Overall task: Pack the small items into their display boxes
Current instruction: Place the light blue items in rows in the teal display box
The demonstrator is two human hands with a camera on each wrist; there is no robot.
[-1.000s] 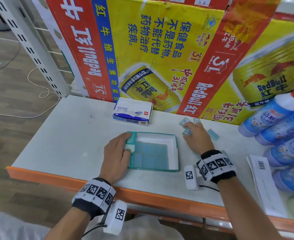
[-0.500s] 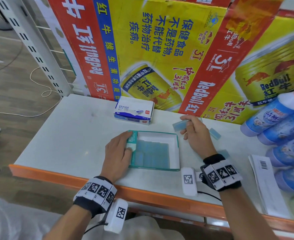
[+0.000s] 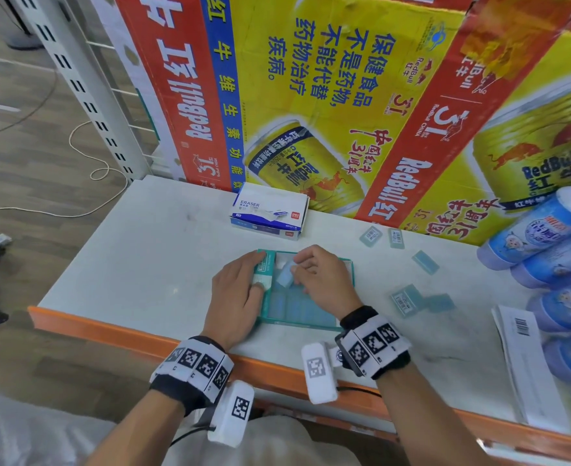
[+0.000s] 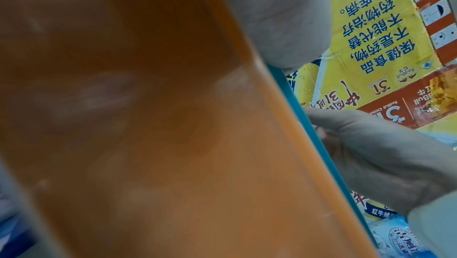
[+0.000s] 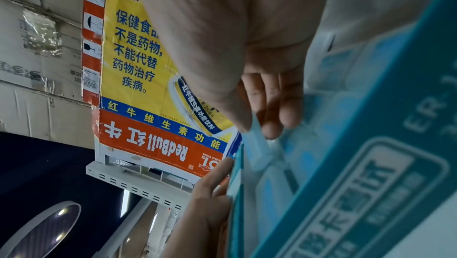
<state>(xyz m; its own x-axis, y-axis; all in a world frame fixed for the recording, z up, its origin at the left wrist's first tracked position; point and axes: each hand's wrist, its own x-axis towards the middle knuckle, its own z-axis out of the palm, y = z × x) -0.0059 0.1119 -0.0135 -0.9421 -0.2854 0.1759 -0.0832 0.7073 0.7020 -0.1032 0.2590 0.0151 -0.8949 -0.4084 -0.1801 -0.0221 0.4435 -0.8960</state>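
Eraser (image 3: 284, 276) is now over the teal display box (image 3: 347, 268), pinched tilted in my right hand (image 3: 324, 280); half a second ago I had it lifted near the cartons behind. My left hand (image 3: 235, 297) still lies with relaxed fingers on the box's left wall. I judge it about to join the lower rows; five loose erasers (image 3: 405, 299) wait on the counter (image 3: 136, 250).

Teal-walled display box (image 3: 347, 270), white inside; pale blue erasers (image 3: 425, 262) with barcode labels; white worktop (image 3: 126, 250) edged orange; checkered black-and-white wristbands (image 3: 196, 359); yellow-red cartons (image 3: 311, 95) along top.
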